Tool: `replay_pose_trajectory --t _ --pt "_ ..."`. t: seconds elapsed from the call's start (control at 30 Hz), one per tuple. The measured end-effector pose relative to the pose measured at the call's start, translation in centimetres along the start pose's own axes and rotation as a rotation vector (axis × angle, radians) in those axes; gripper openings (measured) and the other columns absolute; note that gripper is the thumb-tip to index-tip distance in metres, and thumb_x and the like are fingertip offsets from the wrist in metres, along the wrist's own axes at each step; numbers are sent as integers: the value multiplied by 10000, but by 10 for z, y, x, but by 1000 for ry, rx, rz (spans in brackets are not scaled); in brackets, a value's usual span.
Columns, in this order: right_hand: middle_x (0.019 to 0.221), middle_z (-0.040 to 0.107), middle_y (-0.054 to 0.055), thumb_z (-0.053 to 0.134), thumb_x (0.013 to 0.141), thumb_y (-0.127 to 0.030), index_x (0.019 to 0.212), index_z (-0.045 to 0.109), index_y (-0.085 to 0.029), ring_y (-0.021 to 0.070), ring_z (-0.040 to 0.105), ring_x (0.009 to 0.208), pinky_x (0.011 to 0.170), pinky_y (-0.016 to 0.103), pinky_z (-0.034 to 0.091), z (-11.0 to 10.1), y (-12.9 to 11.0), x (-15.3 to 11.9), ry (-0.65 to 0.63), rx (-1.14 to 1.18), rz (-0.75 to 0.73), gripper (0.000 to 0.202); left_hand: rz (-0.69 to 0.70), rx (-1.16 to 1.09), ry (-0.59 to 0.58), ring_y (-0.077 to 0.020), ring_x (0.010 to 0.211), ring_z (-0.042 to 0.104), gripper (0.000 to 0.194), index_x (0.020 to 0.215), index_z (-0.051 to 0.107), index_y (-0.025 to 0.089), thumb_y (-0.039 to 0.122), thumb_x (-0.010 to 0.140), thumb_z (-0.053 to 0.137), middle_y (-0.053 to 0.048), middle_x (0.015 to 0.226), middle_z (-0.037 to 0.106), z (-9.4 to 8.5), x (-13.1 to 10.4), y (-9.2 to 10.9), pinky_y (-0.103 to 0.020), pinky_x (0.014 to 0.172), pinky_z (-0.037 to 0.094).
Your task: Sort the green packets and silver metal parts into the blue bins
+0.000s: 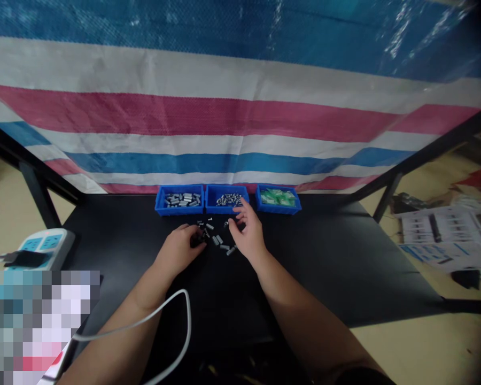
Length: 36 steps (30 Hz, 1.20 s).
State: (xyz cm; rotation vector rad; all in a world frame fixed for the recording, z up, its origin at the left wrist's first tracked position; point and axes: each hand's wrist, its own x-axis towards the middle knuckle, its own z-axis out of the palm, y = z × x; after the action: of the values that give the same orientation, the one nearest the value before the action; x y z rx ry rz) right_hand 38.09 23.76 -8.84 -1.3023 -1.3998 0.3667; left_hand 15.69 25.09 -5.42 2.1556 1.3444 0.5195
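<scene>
A black table (124, 235) is standing against a striped tarp (224, 112), where the left hand (180, 251) is pinching a small metal piece from the loose pile (218, 238) while the right hand (246, 230), fingers loosely spread, is hovering beside the middle blue tray (210, 206); steadier one-at-a-time picking seems advisable.

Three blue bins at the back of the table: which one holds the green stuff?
The rightmost blue bin, just beyond the right hand. The left bin and middle bin hold grey metal parts.
</scene>
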Motion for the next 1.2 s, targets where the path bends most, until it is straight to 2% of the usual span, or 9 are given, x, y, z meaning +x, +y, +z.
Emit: replay_pose_trajectory --t 0.1,0.2,0.27,0.7,0.8,0.9,1.03,1.2 --pt "1058 646 80 666 843 -161 1338 575 -243 189 607 834 728 348 577 -7 -9 2 14 -57 -44 510 0 17 -13 -194 754 636 96 903 711 218 249 813 714 -43 901 657 1 1 -1 -316 698 461" --pt "995 640 64 645 843 -137 1111 659 -229 181 605 815 725 338 557 -11 -18 3 -63 -78 -79 284 10 36 -2 -190 740 636 77 897 722 221 214 829 688 -42 889 663 2 1 -3 -312 698 461" --pt "975 647 59 628 855 -134 1037 670 -226 179 614 817 733 335 554 -12 -21 3 -107 -74 -95 208 10 49 12 -188 729 632 68 886 723 218 207 834 681 -41 868 667 1 2 -6 -308 691 459" --pt "871 630 23 610 897 -131 956 683 -226 167 630 787 731 328 553 -13 -27 1 -158 29 -208 135 -19 56 39 -223 814 667 101 907 709 216 243 896 612 -57 893 738 -4 4 -10 -330 735 464" --pt "875 650 27 612 906 -139 985 699 -226 169 640 799 736 328 558 -13 -28 0 -182 32 -227 147 -1 -39 104 -207 784 669 106 918 714 215 268 902 624 -48 870 742 -6 3 -4 -311 709 468" --pt "897 687 30 626 915 -156 1064 713 -238 171 657 820 750 328 570 -13 -29 -2 -242 58 -250 191 29 -226 151 -180 746 664 143 946 718 207 330 915 652 -41 866 741 -5 0 5 -283 670 475" --pt "932 713 33 658 904 -185 1156 695 -241 159 683 799 743 312 591 -12 -33 -8 -349 147 -260 261 115 -496 109 -162 773 668 189 966 722 192 372 924 679 -40 866 730 1 -3 15 -263 708 509" --pt "858 718 17 661 876 -169 992 687 -214 127 660 692 645 259 556 -11 -39 -9 -394 232 -248 127 122 -627 36 -139 718 641 208 923 707 167 375 915 701 -28 781 691 7 -4 17 -246 677 506"
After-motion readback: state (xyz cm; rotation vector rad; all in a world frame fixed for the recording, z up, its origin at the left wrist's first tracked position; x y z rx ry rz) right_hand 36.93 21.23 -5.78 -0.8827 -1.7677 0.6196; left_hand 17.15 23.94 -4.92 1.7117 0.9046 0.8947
